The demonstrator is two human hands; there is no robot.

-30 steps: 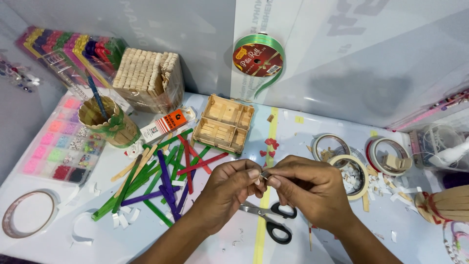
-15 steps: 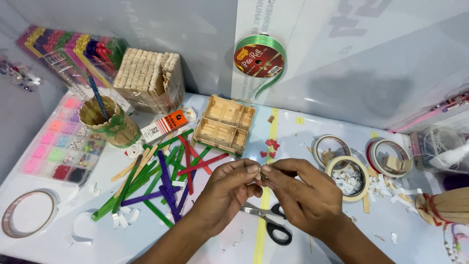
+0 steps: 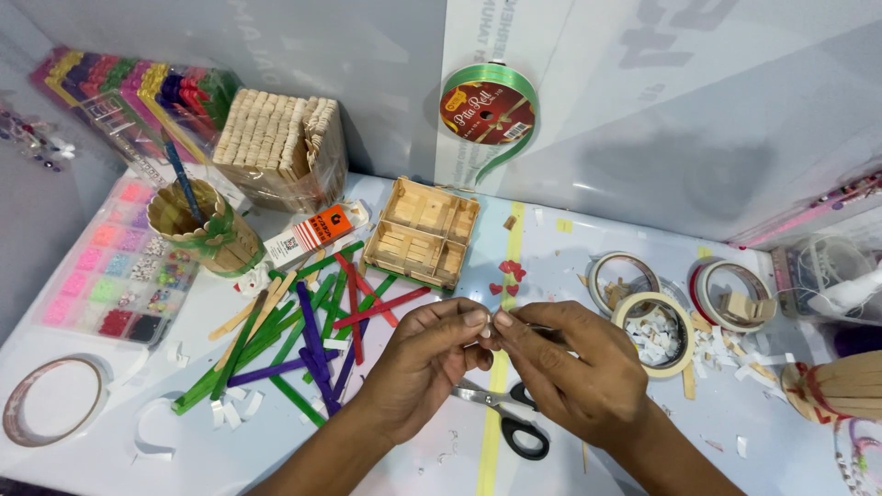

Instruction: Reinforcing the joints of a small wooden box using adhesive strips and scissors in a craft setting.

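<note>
Your left hand (image 3: pixel 424 363) and right hand (image 3: pixel 571 372) meet fingertip to fingertip above the white table (image 3: pixel 643 459), both pinched on one tiny pale piece (image 3: pixel 488 321) held between thumbs and forefingers; it is too small to tell what it is. Black-handled scissors (image 3: pixel 501 413) lie on the table directly under your hands, blades partly hidden by the left one. To your left, loose coloured craft sticks (image 3: pixel 303 340) spread in a heap, green, purple and red. Behind them, a round cup built of sticks (image 3: pixel 207 230) holds a blue stick standing upright, and a clear bag (image 3: pixel 280 152) is packed full of plain wooden sticks. A flat bead organiser (image 3: pixel 115 262) at the left edge keeps pink, red and dark beads in separate compartments. Straight ahead sits an open tray made of plain sticks (image 3: pixel 427 234), its compartments showing nothing inside. To your right, one tape roll (image 3: pixel 654 332) cradles small white scraps in its hollow, and another roll (image 3: pixel 735 296) holds a small wooden piece.
</note>
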